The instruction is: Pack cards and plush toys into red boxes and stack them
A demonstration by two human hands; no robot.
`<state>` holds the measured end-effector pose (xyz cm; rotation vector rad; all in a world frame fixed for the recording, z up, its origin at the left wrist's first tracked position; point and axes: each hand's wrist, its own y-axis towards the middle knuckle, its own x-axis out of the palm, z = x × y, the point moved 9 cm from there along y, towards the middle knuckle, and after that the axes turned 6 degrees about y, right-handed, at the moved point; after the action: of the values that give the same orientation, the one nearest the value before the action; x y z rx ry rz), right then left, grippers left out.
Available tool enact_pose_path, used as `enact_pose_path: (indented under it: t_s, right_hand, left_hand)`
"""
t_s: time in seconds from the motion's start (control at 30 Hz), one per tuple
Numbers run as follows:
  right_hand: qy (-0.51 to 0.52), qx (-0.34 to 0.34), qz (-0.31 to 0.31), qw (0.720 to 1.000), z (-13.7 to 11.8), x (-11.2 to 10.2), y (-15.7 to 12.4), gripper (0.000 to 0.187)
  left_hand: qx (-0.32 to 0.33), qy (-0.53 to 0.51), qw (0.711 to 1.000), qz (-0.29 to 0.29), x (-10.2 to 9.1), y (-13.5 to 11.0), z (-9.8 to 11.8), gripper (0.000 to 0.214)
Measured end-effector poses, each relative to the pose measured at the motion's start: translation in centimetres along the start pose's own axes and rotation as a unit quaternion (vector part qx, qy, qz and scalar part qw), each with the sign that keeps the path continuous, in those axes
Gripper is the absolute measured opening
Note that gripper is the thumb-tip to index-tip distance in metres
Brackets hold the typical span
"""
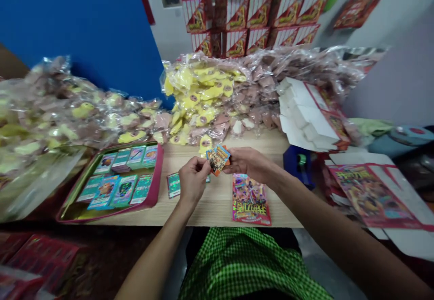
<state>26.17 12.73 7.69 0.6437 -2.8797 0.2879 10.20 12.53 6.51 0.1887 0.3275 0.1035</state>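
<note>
Over the middle of the table, my left hand (194, 179) pinches the near left corner of a few small trading cards (219, 159) with blue and orange borders. My right hand (249, 161) is closed on their right side, its fingers partly hidden behind them. Beneath my left wrist lies a teal card (174, 185), partly covered by the hand. A bright pink and yellow printed packet (250, 200) lies flat below my right hand. To the left, a pink-rimmed tin tray (154, 185) holds several stacks of teal cards (125, 190).
Bagged yellow and pink plush toys (200, 94) are heaped along the back and left. At right are white open cartons (301, 112), a dark blue box (296, 166) and flattened printed packaging (376, 196). Stacked red display boxes (237, 11) stand behind. The wooden table's (210, 209) front edge faces me.
</note>
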Motion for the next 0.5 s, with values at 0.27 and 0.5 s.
enact_pose_path:
  t_s: [0.27,0.5]
  right_hand:
    - [-0.378,-0.055,0.2,0.902,-2.7,-8.7,-3.2,0.019]
    - [-0.474,-0.157,0.267,0.824,-5.5,-9.7,-5.2,0.036]
  left_hand:
    - [0.07,0.052,0.988,-0.125,7.0,1.7,1.3,0.037]
    - [0.057,0.075,0.953,-0.286,10.4,-0.7,0.3,0.024]
